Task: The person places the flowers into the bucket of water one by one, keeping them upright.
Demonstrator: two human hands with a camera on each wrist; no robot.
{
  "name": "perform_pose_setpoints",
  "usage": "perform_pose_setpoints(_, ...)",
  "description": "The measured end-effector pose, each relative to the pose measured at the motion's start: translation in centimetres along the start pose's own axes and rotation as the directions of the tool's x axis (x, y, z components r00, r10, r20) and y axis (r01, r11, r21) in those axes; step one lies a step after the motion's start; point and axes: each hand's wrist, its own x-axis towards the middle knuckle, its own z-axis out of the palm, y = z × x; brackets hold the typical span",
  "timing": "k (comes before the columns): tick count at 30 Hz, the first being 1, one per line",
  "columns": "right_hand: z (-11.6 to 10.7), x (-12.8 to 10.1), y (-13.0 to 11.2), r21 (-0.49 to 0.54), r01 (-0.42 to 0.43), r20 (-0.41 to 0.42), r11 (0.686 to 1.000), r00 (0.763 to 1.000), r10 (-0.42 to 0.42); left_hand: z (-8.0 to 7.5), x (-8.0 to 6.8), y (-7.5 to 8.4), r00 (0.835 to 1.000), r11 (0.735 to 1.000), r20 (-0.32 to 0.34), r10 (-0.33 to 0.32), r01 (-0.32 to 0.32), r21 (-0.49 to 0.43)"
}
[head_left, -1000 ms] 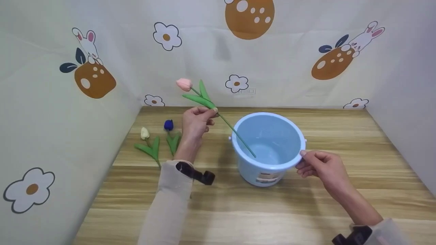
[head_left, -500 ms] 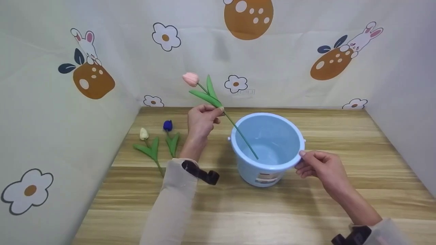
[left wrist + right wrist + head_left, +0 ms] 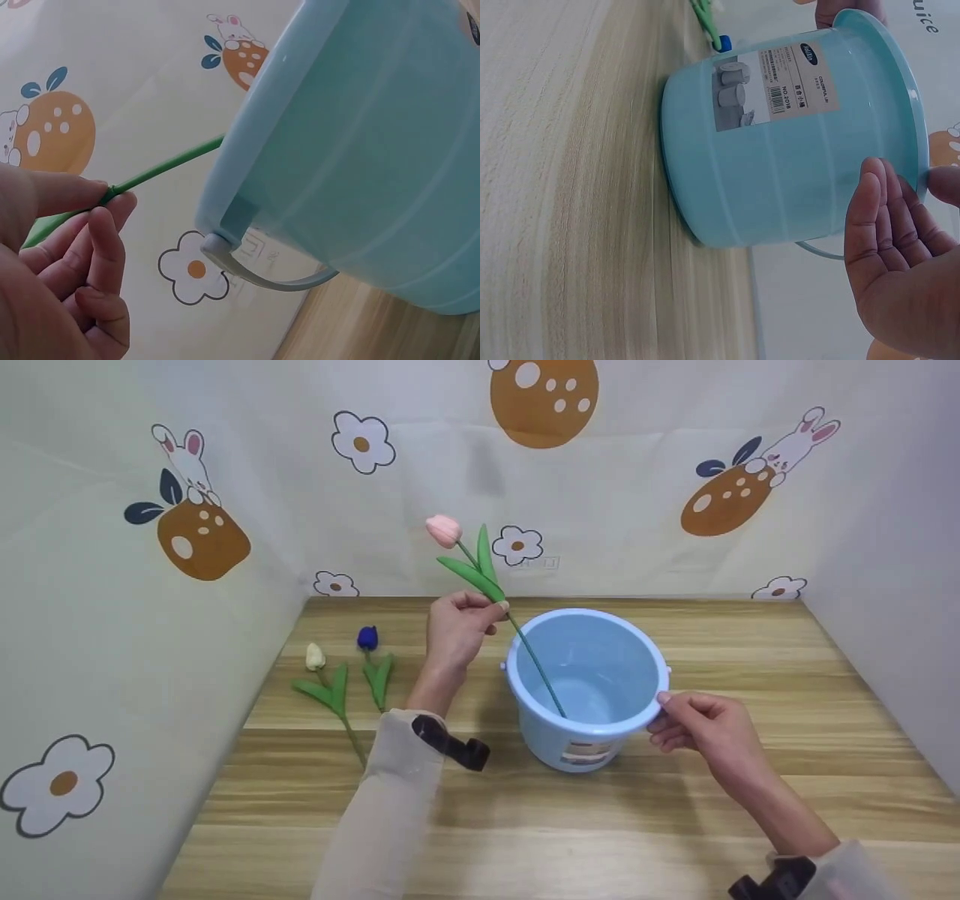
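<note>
- Three artificial tulips and one light-blue plastic bucket (image 3: 600,739) are showing.
- The left hand (image 3: 457,631) is pinching the pink tulip (image 3: 444,530) by its stem, whose lower end is dipping inside the bucket.
- The right hand (image 3: 701,729) is gripping the bucket's rim, thumb on top.
- The white tulip (image 3: 315,657) and blue tulip (image 3: 367,638) are lying on the tabletop (image 3: 750,660), left of the bucket.
</note>
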Motion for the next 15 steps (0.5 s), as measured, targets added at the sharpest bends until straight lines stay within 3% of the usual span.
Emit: perform_pose_setpoints(15,0.1,-0.1,-0.1,0.006,0.000,0.002,1.000,1.000,0.000,1.3,-0.9,0.5,0.997,0.984,0.059,0.044,-0.053,0.170)
